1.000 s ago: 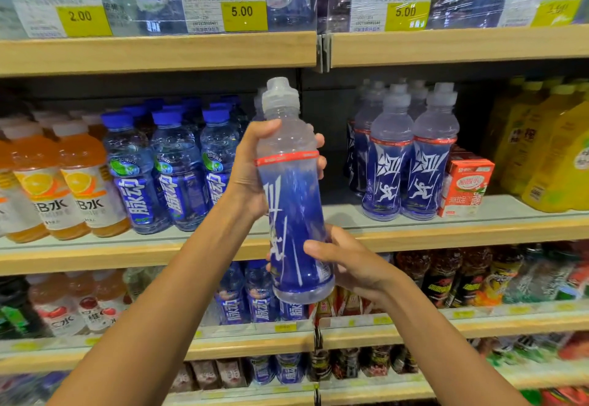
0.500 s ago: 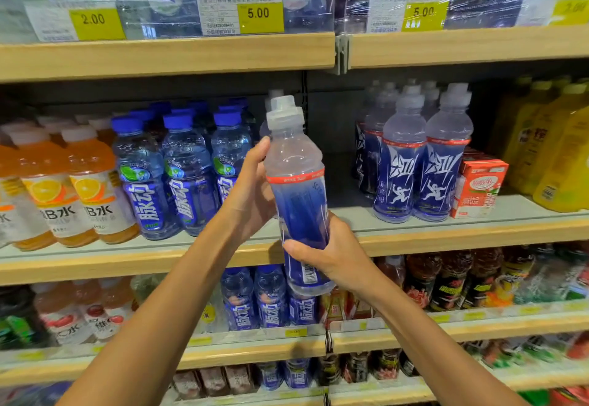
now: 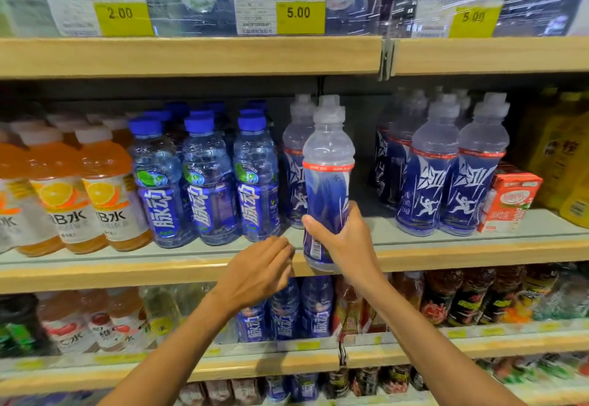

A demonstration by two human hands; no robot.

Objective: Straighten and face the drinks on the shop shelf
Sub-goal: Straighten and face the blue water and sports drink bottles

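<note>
blue bottle (image 3: 328, 182) now sits in the right hand (image 3: 349, 246) alone, fingers wrapped low; the left hand (image 3: 258, 273) has let go, fingers loose and empty. setting it on the shelf (image 3: 127, 273) looks next.

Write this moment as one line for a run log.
right hand: grips blue bottle low, upright, in front of shelf | left hand: open, holds nothing | blue bottle: not yet on shelf
</note>
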